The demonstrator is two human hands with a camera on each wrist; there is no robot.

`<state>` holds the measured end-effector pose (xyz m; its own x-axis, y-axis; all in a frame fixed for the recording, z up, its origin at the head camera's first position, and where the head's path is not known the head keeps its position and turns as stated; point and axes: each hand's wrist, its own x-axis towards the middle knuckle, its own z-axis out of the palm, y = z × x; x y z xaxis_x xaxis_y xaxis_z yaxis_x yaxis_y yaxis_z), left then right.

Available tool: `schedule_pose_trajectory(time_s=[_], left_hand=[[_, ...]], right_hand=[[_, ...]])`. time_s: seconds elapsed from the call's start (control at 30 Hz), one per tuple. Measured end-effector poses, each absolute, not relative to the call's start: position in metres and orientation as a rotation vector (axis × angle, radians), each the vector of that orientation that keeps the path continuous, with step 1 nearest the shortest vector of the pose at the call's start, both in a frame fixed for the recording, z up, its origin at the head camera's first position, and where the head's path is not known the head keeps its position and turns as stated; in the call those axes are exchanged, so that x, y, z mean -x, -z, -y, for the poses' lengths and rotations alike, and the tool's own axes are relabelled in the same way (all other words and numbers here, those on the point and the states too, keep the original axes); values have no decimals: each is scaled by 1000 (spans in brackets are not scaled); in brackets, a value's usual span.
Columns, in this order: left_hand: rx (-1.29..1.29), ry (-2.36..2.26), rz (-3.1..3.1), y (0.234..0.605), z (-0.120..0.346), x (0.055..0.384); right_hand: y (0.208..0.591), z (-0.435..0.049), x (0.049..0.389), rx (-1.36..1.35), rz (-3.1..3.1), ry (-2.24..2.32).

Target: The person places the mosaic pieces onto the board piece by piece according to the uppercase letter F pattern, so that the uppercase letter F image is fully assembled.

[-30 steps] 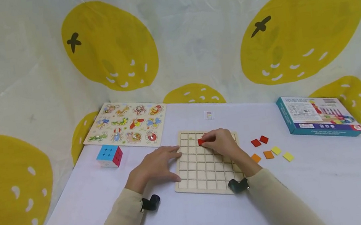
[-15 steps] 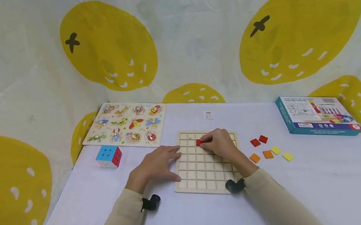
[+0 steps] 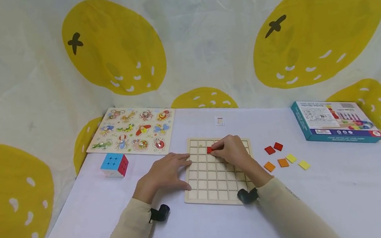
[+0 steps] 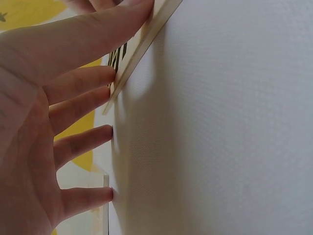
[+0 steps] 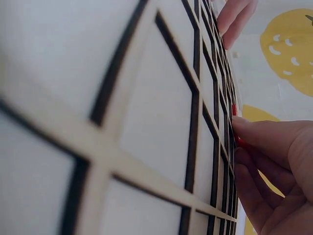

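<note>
A wooden grid board [image 3: 213,202] lies flat on the white table. My left hand [image 3: 164,175] spreads along its left edge, thumb and fingertips touching the rim; the left wrist view shows the fingers [image 4: 80,147] straight and apart, tips down on the table or the board. Over the board's upper part, my right hand [image 3: 233,151] pinches a red square tile [image 3: 209,149] between thumb and fingers, at a cell near the top. In the right wrist view, the red tile [image 5: 234,109] is mostly hidden by the thumb.
Right of the board lie red tiles [image 3: 269,150], orange tiles [image 3: 283,162] and yellow tiles [image 3: 304,165]. A puzzle cube [image 3: 114,165] and an insect puzzle board [image 3: 130,131] sit at left. A small printed card [image 3: 220,121] lies behind the board, a teal box [image 3: 337,120] back right.
My right hand has shifted slightly left with the red tile, which now lies flatter over the cell. The left hand stays at the board's edge.
</note>
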<state>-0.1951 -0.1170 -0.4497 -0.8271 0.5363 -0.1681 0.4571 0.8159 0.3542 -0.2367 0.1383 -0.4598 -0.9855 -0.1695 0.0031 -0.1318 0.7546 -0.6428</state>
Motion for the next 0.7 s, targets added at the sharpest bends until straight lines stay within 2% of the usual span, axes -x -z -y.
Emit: schedule_pose_trajectory(time_s=[0.23, 0.43, 0.7], left_hand=[[-733, -436, -2734, 449, 116, 196], [-724, -412, -2743, 450, 116, 197], [-704, -408, -2747, 450, 116, 196]], right_hand=[[460, -141, 240, 262, -2874, 1042], [455, -148, 241, 390, -2763, 1093], [441, -183, 242, 505, -2737, 1179]])
